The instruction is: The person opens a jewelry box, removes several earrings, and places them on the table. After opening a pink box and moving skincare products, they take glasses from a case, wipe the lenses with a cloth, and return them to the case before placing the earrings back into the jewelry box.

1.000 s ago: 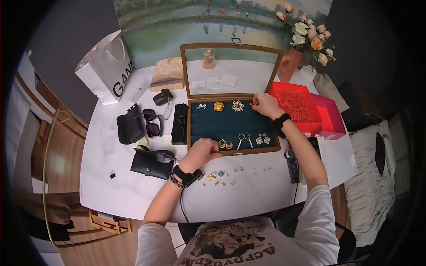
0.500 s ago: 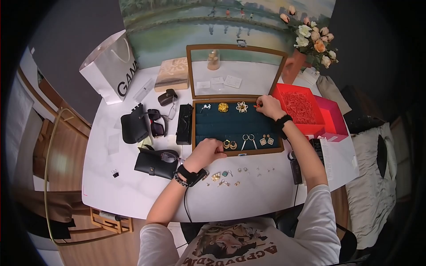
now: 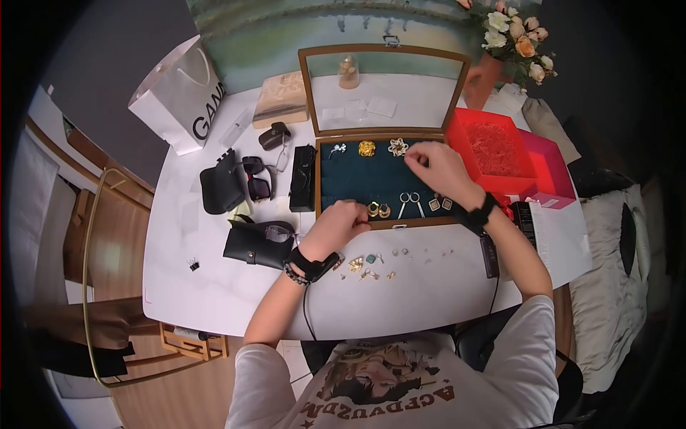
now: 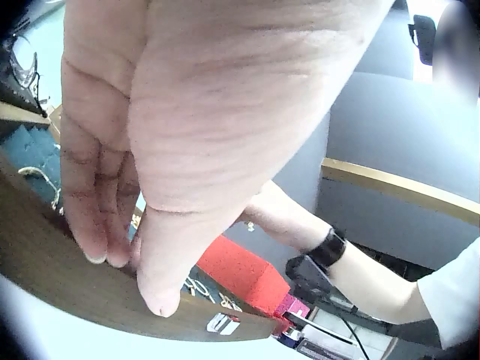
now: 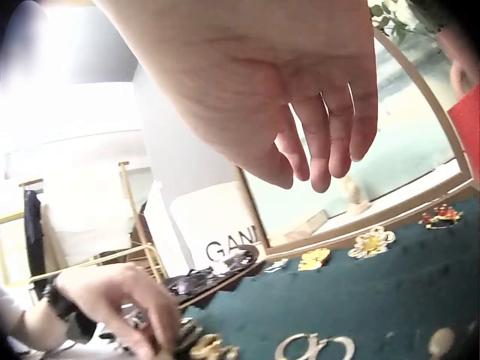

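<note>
R hand (image 3: 437, 166): fingers slightly spread, pinching nothing, over jewelry box (image 3: 425, 223). Red-beaded brooch (image 5: 440, 216) lies beneath it, back row; flower brooch (image 5: 371, 242) just left of that. L hand (image 3: 336, 225) by front rim, fingers together, thumb apart, nothing seen in grip; gold hoops (image 3: 384, 214) just right of it. Loose earrings (image 3: 356, 264) nearer wearer, outside box. Prob. mid-arranging: brooch looks set; next pick calls for fine pinch w/o nudging neighbors.

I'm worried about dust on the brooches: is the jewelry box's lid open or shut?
Open: the clear lid stands raised at the back of the jewelry box, leaving the dark teal lining uncovered.
</note>
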Motion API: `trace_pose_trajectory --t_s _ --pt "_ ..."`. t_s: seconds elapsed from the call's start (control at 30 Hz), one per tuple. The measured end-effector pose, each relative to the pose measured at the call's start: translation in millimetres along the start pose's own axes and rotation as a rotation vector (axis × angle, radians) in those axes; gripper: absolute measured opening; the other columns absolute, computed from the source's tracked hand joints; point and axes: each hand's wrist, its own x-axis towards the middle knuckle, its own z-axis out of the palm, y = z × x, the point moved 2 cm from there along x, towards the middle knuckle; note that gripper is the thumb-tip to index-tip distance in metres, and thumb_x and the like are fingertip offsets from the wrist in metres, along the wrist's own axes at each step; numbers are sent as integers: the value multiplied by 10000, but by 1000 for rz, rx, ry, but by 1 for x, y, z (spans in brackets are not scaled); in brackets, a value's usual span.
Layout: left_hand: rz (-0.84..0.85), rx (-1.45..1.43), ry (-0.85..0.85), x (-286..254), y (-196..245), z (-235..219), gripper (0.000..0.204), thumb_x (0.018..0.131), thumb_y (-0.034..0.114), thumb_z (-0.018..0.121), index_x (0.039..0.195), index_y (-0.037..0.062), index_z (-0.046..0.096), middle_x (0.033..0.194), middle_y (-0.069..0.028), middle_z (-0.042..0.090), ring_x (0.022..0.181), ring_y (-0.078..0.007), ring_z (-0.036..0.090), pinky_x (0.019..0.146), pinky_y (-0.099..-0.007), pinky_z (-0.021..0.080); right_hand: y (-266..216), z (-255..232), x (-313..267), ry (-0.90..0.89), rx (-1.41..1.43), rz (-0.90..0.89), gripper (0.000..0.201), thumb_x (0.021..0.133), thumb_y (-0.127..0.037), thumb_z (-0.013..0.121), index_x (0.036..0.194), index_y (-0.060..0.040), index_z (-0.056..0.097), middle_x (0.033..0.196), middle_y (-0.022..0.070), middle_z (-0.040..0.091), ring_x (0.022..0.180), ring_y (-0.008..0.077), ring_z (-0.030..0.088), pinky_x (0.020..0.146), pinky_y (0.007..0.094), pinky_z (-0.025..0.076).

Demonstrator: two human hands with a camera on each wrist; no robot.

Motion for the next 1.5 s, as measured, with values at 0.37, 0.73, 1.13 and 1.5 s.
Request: trace_pose_trajectory --t_s 0.37,0.73,1.13,1.5 --pt "-34 -43 -118 -14 65 10 193 834 186 831 942 69 723 857 -84 737 767 -261 725 662 -371 554 -30 40 -108 -455 -63 -206 124 887 -174 672 856 -66 724 846 89 733 796 320 719 705 441 563" --pt "-14 161 -132 -14 65 69 202 877 232 769 975 74 689 852 -124 717 846 -339 722 722 -448 568 -23 52 -129 -432 34 -168 135 899 -181 685 890 -50 719 879 110 718 847 343 703 769 460 557" --pt "-38 63 -99 -6 62 50 56 904 120 716 938 76 709 874 -130 741 827 -351 721 727 -426 567 -24 49 -127 -438 87 -159 159 934 -137 653 918 -5 738 851 179 733 837 380 710 787 484 559" --pt "-264 -623 128 41 -38 -56 73 982 2 657 1039 -28 692 971 -74 761 890 -126 733 770 -251 580 -31 51 -78 -337 496 54 155 947 -125 717 964 23 760 801 119 762 710 175 721 668 310 552"
